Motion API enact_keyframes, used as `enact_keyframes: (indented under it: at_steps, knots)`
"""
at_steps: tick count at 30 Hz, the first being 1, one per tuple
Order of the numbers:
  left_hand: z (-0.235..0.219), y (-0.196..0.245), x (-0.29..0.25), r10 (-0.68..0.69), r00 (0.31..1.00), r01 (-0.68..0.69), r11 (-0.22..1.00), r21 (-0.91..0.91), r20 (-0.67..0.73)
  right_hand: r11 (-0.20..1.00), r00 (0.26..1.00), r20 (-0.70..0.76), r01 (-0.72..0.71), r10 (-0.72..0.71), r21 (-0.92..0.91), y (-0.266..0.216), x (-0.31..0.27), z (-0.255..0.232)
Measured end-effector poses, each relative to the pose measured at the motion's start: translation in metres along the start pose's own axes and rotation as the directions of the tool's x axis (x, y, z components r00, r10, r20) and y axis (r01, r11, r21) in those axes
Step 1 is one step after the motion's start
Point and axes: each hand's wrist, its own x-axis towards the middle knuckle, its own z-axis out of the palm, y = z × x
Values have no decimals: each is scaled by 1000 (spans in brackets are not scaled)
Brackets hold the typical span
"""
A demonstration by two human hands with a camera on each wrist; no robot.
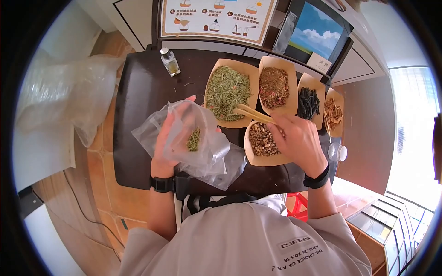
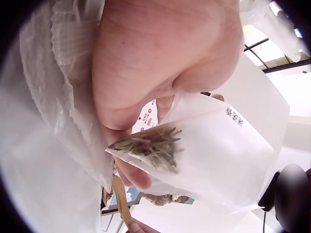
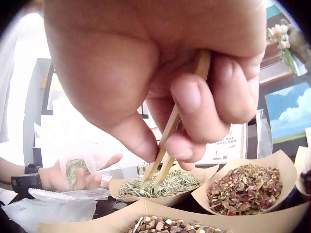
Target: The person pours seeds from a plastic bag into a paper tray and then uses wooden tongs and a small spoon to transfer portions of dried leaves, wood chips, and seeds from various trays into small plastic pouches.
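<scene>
Right hand (image 1: 297, 140), pinching wooden tongs (image 1: 256, 115) pointing left at green herbs (image 1: 228, 92); left hand (image 1: 166, 145), farther left, gripping clear bag (image 1: 209, 126).

A bottle (image 1: 171, 64) with a silver cap stood near the back of the dark table (image 1: 132, 152). Past it was a white sign (image 1: 216, 20) with little drawings, and to the right was a picture (image 1: 317, 30) of blue sky with clouds. A small card (image 1: 318, 63) stood by the picture. On the left were orange floor tiles (image 1: 97, 177) and lots of clear plastic (image 1: 73, 89). A red stool (image 1: 298, 204) peeked out below.
</scene>
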Motion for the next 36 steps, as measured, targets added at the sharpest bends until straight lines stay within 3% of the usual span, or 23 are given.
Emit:
enact_keyframes:
  at_steps: [2, 4, 8, 10, 12, 16, 18, 19, 21, 24, 29, 31, 36]
  knots:
    - [0, 0, 1, -10, 999, 10, 1000, 11, 32, 999, 1000, 20, 3, -2, -52, -7, 3, 0]
    - [0, -2, 2, 52, 998, -48, 989, 138, -25, 994, 999, 40, 7, -3, -105, -13, 6, 2]
    - [-2, 2, 0, 41, 998, -44, 998, 53, 45, 990, 998, 57, 10, -2, -143, -16, 7, 2]
    - [-3, 1, 0, 67, 997, -64, 994, 92, -24, 990, 997, 74, 5, 5, -138, -14, 6, -1]
    - [-5, 0, 1, 54, 998, -52, 997, 66, -27, 998, 999, -19, -36, 35, -45, -10, 3, -2]
    - [-1, 0, 0, 35, 999, -35, 999, 16, -27, 984, 987, -16, -161, 160, -76, -10, 5, -4]
    - [0, 0, 0, 34, 999, -34, 999, 27, -14, 973, 964, 135, -222, 229, -70, -8, 6, 5]
    - [0, 1, 0, 36, 999, -36, 999, 38, -2, 972, 964, 135, -223, 231, -70, -9, 6, 7]
    - [-3, 0, 0, 32, 999, -32, 998, 47, 1, 961, 968, 117, -238, 223, 138, -11, 7, 9]
    - [-6, 0, 2, 27, 1000, -27, 998, 60, 5, 952, 963, 117, -258, 241, 166, -19, 9, 10]
    - [-9, -1, 1, 8, 1000, -8, 999, 42, -9, 983, 982, 75, -177, 173, 44, -30, 13, 19]
    - [-16, 0, 2, -15, 999, 20, 986, 164, -28, 975, 968, 123, -212, 219, -63, -36, 17, 21]
    - [-13, 0, 2, 23, 999, -18, 988, 156, -31, 978, 971, 123, -210, 207, 13, -30, 18, 25]
